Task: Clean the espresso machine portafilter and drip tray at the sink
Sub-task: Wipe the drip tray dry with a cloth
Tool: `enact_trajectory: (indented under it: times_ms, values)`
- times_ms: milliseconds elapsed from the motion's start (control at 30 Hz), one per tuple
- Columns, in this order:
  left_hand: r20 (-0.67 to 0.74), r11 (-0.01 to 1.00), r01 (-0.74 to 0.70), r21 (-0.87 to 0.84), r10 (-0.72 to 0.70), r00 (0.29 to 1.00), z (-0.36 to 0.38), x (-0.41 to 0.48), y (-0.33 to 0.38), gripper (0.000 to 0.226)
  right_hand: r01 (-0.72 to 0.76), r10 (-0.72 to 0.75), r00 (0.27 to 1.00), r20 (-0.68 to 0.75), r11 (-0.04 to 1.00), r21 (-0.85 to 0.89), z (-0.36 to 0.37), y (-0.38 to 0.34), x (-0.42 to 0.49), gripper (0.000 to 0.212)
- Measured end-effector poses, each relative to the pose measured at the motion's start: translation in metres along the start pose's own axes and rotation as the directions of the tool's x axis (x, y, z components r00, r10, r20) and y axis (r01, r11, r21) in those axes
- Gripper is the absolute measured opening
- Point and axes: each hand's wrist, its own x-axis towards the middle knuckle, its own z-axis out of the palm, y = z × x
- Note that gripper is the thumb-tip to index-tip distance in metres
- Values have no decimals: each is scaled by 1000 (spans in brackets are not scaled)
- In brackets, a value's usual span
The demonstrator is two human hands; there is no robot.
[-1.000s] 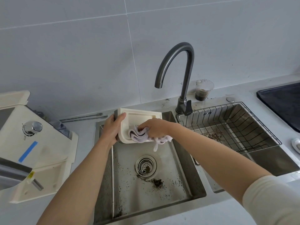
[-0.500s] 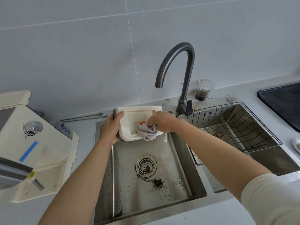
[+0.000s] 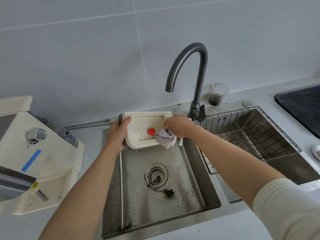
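Just now the wiping has crossed the cream plastic drip tray (image 3: pixel 147 121). A second ago the bunched pale cloth (image 3: pixel 165 139) was working the left of its well. It has since slid to the near right corner and hangs over the rim there, which has uncovered a small round red float (image 3: pixel 151 131) in the middle of the well. I take that to mean most of the inside has had one pass, with the right end and the edges still to do.

The left hand (image 3: pixel 117 134) has not shifted. Its grip is closed on the tray's left end, thumb over the rim and fingers underneath. The right hand (image 3: pixel 176 126) has its grip pinched tight on the cloth, knuckles up, at the tray's right end.

The tray is held in the air over the back of the stainless steel sink (image 3: pixel 195 172), under and to the left of the dark curved tap (image 3: pixel 199 66), where no water can be seen running. Its long axis runs left to right, roughly along the back wall. Its open face is tipped up and toward the person, and the rounded corner points near-left.

Dark coffee grounds (image 3: pixel 168 192) are scattered around the drain below, so a rinse looks due. The cream espresso machine (image 3: pixel 43 161) stands on the counter to the left. I cannot pick out the portafilter.
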Motion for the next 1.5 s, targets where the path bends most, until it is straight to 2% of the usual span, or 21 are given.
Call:
enact_trajectory:
  times_ms: [167,267,333,400,467,500,567,600,633,700,767,900,967,1033,1067,1133,1267,1367,1433,1500]
  values:
    - [12,1000,-10,30,9,1000,2,0,-2,7,-172,170,985,-42,982,-72,-4,-13,-4,24]
    - [21,999,-25,47,24,999,4,-3,-3,7,-217,207,975,-86,967,-130,-3,-17,-3,24]
    - [10,998,-28,48,28,1000,5,-2,-3,7,-260,254,964,-76,962,-80,-3,-19,-4,23]
    - [-16,999,-22,44,23,1000,3,-1,-2,4,-314,319,946,-57,946,78,-3,-15,-4,24]
    - [-56,999,-25,44,28,998,-1,1,-1,14,-363,387,922,-21,880,306,-5,-4,-3,24]
    - [-74,998,-31,48,35,997,-4,2,0,17,-370,413,911,6,811,453,-6,3,-3,24]
    - [-99,998,-34,47,39,994,-6,1,0,18,-353,457,888,54,600,718,-10,12,-5,37]
    - [-106,999,-31,39,35,994,-6,1,0,17,-317,471,882,38,530,786,-10,15,-7,46]
    - [-107,999,-28,28,31,994,-6,1,-1,14,-278,475,880,0,515,811,-8,16,-7,53]
    - [-94,1000,-19,7,19,995,-2,-1,-1,5,-220,457,885,-93,585,781,-2,13,-4,59]
    - [-82,1000,-8,-13,7,997,3,-4,0,8,-192,408,902,-143,673,714,6,9,0,62]
    - [-114,999,-21,-38,16,993,11,-6,3,18,-232,304,951,-53,817,528,14,-3,-5,63]
    - [-140,998,-16,-60,8,990,11,-5,2,19,-273,296,955,30,831,486,18,-10,-9,50]
    - [-165,997,-14,-73,2,986,11,-4,0,20,-307,296,950,98,834,458,19,-16,-12,14]
    - [-176,997,-16,-76,3,984,11,-4,0,20,-314,295,949,115,833,455,19,-18,-12,8]
    - [-195,996,-21,-87,4,981,12,-3,-2,20,-318,280,948,149,826,466,19,-22,-12,24]
    - [-245,990,-16,-139,-19,969,18,-4,-4,12,-226,196,974,111,856,465,8,-43,-17,22]
    - [-294,988,-30,-151,-16,956,21,-2,-8,14,-92,83,996,41,909,406,6,-65,-20,36]
    - [-315,988,-15,-153,-34,949,19,-1,-10,18,-62,48,998,45,912,405,7,-75,-22,36]
    - [-335,987,6,-163,-61,940,16,-1,-12,19,-32,17,999,35,880,473,9,-83,-27,27]
